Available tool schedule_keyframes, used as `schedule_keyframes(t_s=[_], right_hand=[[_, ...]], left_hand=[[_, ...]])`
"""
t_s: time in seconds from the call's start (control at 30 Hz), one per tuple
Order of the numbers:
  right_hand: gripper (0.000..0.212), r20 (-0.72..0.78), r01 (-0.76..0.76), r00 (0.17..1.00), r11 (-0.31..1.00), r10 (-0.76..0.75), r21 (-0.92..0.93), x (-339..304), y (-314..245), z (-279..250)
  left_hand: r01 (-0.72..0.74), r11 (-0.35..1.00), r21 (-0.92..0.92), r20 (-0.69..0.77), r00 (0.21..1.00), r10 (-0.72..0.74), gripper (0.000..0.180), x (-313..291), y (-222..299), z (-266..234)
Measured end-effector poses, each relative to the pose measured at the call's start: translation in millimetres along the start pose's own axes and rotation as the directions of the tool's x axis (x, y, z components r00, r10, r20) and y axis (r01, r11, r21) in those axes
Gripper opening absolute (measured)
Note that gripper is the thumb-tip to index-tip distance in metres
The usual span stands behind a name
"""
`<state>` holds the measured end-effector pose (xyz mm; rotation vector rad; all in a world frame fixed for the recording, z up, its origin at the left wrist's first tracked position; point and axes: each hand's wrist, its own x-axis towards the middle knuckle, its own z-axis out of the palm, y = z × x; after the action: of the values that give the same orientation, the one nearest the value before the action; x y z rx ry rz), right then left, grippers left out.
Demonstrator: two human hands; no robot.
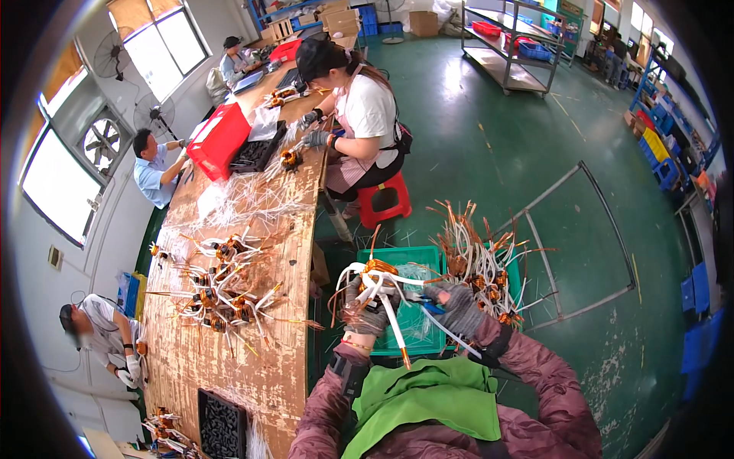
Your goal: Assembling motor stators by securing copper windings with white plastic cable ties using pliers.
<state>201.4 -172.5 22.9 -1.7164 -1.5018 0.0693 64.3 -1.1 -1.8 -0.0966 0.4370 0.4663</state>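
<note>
Held up over a green crate point(420, 348) is a copper wire coil point(378, 268) with thick white sleeved leads and bare copper ends. My left hand point(365, 312), in a grey glove, is closed around its underside. One white lead points down toward my lap. Just right of the coil, my right hand point(462, 312), also gloved, is closed on a blue-handled hand tool point(433, 307); its jaws are too small to make out beside the leads. A pale strip hangs below that hand. Cut white scraps lie in the crate.
A second crate heaped with coils point(478, 268) stands to the right. On the long worn table point(267, 375) at left lie more coils point(222, 291), white scraps and a black tray point(222, 424). A metal frame point(547, 260) lies on the floor. Co-workers sit along the table, one on a red stool point(384, 200).
</note>
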Motion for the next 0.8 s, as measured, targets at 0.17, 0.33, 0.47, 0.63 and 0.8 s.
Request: schedule_keyframes(t_s=[0.17,0.33,0.47,0.63,0.8], right_hand=[[0.042,0.065,-0.063,0.994,0.945,0.088,-0.321,5,32,-29],[0.054,0.168,0.194,0.977,0.885,-0.133,-0.423,35,13,-58],[0.056,0.264,0.264,0.951,0.864,-0.160,-0.429,42,13,-59],[0.054,0.283,0.273,0.944,0.883,-0.170,-0.382,38,19,-55],[0.054,0.324,0.087,0.944,0.908,0.057,-0.411,25,9,-44]], left_hand=[[0.050,0.997,0.055,-0.036,0.998,-0.048,0.038,-16,6,15],[0.169,0.983,0.077,-0.052,0.985,-0.166,0.039,-28,-4,30],[0.253,0.967,-0.003,0.048,0.966,-0.253,0.044,-25,-5,11],[0.294,0.955,-0.037,0.024,0.956,-0.293,0.046,-31,-14,17],[0.128,0.976,0.177,-0.044,0.992,-0.123,0.041,-33,-23,24]])
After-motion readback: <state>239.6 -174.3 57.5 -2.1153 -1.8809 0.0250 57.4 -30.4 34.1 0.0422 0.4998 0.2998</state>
